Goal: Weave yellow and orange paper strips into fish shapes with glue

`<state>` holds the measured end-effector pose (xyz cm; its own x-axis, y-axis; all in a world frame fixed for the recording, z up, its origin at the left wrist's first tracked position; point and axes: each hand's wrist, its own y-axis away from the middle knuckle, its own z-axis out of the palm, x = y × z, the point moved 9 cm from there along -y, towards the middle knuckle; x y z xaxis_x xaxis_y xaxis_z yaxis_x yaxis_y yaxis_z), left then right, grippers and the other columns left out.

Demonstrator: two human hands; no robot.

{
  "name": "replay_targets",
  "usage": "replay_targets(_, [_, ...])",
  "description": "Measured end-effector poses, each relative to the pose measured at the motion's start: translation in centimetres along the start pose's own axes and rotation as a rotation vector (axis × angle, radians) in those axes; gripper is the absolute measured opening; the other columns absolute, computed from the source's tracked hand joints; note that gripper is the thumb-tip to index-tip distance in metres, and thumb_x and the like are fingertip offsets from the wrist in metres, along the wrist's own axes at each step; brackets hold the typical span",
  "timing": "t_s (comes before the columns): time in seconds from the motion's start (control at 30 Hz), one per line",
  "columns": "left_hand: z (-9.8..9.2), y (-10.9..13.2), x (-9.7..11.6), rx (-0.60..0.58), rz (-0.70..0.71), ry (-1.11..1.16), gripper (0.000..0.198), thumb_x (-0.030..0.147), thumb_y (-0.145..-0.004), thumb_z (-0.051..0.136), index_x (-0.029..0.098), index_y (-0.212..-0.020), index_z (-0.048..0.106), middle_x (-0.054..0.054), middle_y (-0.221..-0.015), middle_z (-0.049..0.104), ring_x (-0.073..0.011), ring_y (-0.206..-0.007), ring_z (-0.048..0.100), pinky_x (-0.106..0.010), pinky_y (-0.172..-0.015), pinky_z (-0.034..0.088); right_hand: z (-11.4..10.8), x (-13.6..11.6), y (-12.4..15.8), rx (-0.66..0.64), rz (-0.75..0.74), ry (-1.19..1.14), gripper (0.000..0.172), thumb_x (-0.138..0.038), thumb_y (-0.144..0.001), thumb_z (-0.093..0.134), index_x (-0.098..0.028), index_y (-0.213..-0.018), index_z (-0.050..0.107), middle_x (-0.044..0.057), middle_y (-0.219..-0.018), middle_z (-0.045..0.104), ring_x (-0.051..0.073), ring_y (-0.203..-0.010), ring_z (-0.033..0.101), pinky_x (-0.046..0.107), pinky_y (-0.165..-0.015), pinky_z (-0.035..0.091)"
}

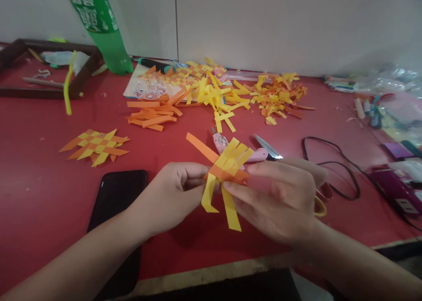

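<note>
Between my two hands, above the red table, is a piece woven from yellow and orange paper strips. My left hand pinches its left edge between thumb and fingers. My right hand grips the right edge, fingertips on the orange strip. Two yellow strip ends hang down, one of them bent, and an orange end sticks out to the upper left. Behind the weave lie a pink glue gun or similar pink tool, partly hidden, and scissors with the blades showing. A finished-looking woven paper fish rests at the left.
A black phone lies beneath my left forearm. Loose orange strips, yellow strips and a pile of scraps spread along the back. A green bottle stands by a brown frame. At right are a black cord and plastic bags.
</note>
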<state>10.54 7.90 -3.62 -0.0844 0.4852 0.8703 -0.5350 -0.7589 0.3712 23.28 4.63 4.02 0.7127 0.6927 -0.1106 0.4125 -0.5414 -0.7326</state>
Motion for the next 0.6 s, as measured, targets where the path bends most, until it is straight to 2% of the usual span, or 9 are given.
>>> replay_targets(0.17, [-0.3,-0.1,0.2,0.023,0.014,0.042,0.016,0.022,-0.077,0.079,0.022,-0.093,0.081,-0.005,-0.09,0.08,-0.0187,-0.08,0.074,-0.027,-0.079,0.056,0.5,0.3,0.0,-0.056,0.038,0.0,0.022,-0.024,-0.078,0.077,-0.036,-0.096,0.073,0.003,-0.1,0.064,0.025,-0.091,0.063,0.044,-0.079,0.049])
replay_targets(0.3, [-0.8,-0.2,0.3,0.04,0.047,0.102,0.018,0.018,-0.076,0.08,0.022,-0.094,0.08,-0.003,-0.093,0.08,-0.0159,-0.083,0.074,-0.023,-0.082,0.055,0.5,-0.5,-0.3,-0.099,-0.049,0.04,0.035,-0.025,-0.075,0.076,-0.031,-0.109,0.071,0.006,-0.111,0.061,0.027,-0.098,0.06,0.047,-0.084,0.05])
replay_targets(0.43, [-1.1,-0.2,0.3,0.049,0.066,0.128,0.026,0.014,-0.079,0.078,0.026,-0.102,0.076,0.001,-0.097,0.079,-0.0122,-0.087,0.072,-0.019,-0.085,0.053,0.4,-1.0,-0.4,-0.133,-0.102,0.013,0.046,-0.014,-0.072,0.062,-0.025,-0.116,0.068,0.01,-0.119,0.055,0.03,-0.107,0.054,0.051,-0.088,0.048])
replay_targets(0.53, [-1.4,-0.3,-0.1,0.078,0.048,0.116,0.029,0.017,-0.081,0.078,0.027,-0.107,0.072,0.002,-0.096,0.078,-0.0107,-0.086,0.071,-0.019,-0.084,0.053,0.5,-0.8,-0.5,-0.168,-0.07,-0.03,0.051,-0.011,-0.07,0.057,-0.025,-0.117,0.068,0.01,-0.124,0.053,0.031,-0.11,0.051,0.053,-0.093,0.043])
replay_targets(0.6, [-1.9,-0.3,-0.4,0.119,0.034,0.1,0.022,0.021,-0.081,0.078,0.025,-0.102,0.071,0.002,-0.094,0.076,-0.01,-0.085,0.07,-0.018,-0.082,0.053,0.3,0.0,-0.8,-0.148,-0.008,-0.054,0.051,-0.009,-0.071,0.055,-0.028,-0.117,0.066,0.009,-0.124,0.054,0.03,-0.109,0.053,0.053,-0.093,0.043])
